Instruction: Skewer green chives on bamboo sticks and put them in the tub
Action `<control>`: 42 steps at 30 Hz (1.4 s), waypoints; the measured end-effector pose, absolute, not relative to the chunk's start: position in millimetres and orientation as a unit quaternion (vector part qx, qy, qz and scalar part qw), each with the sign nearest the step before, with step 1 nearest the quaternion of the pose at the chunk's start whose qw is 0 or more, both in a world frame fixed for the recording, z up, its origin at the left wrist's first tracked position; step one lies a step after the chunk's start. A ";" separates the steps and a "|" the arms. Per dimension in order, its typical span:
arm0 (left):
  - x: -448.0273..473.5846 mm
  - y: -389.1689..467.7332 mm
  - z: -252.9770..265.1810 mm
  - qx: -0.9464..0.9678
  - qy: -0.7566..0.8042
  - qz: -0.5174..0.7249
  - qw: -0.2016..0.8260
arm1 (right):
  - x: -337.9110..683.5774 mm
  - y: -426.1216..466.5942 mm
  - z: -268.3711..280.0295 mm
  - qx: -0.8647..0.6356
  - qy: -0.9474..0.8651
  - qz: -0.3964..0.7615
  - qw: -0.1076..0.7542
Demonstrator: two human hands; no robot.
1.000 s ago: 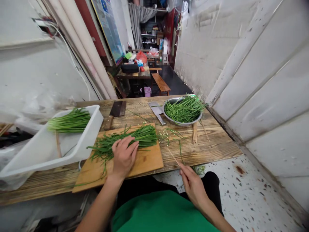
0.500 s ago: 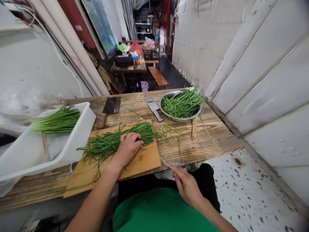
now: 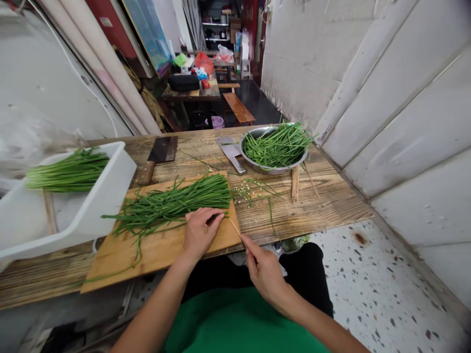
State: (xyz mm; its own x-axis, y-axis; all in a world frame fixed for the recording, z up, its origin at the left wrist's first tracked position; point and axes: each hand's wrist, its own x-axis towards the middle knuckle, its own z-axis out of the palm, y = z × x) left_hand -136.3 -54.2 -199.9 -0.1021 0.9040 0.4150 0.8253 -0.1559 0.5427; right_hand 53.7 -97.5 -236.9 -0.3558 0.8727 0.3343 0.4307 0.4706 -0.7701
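A pile of green garlic chives point(image 3: 176, 198) lies lengthwise across a wooden cutting board point(image 3: 162, 252). My left hand point(image 3: 201, 233) is at the near right side of the pile, thumb and forefinger closed in a pinch. A thin green end shows at those fingertips, and a stalk runs behind the hand from the left; how many stalks are pinched is hidden. My right hand point(image 3: 267, 267) grips a thin wooden skewer point(image 3: 236, 228) by its lower end. Its tip points up and left, close to the left fingertips; whether it touches the chives is too small to tell.
A metal bowl point(image 3: 274, 170) heaped with chives stands behind, with a cleaver point(image 3: 231, 154) beside it and loose skewers point(image 3: 295, 184) in front. A dark-bladed cleaver point(image 3: 162, 149) lies farther left. The white tub point(image 3: 106, 189) holds more chives. Scraps point(image 3: 250, 190) litter the tabletop.
My left hand has come off the top of the pile to its near edge and now pinches. My right hand has brought the skewer up and left toward it.
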 end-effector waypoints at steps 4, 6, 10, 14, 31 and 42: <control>-139.7 -59.3 -196.8 0.679 0.642 0.356 0.033 | 55.2 -105.0 -238.4 -0.442 -0.771 0.288 0.356; -140.8 -64.2 -195.4 0.689 0.638 0.344 0.014 | 57.0 -108.1 -235.7 -0.444 -0.770 0.287 0.357; -137.8 -72.9 -196.6 0.681 0.641 0.355 0.019 | 56.7 -111.5 -229.8 -0.446 -0.774 0.280 0.351; -127.9 -77.4 -200.8 0.672 0.654 0.345 0.033 | 50.9 -112.9 -230.1 -0.452 -0.777 0.266 0.348; -128.5 -73.6 -205.0 0.677 0.652 0.338 0.054 | 45.5 -112.9 -238.0 -0.445 -0.761 0.290 0.373; -128.8 -72.0 -206.0 0.683 0.644 0.341 0.047 | 44.7 -112.2 -234.5 -0.446 -0.758 0.287 0.379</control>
State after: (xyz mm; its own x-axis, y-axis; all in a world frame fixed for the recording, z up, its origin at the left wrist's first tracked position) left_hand -128.8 -72.0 -206.0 -0.0613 0.9117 0.4064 0.8480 -0.1672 0.5029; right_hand 44.7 -112.2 -234.5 -0.3147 0.8937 0.3196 0.4586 0.4380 -0.7732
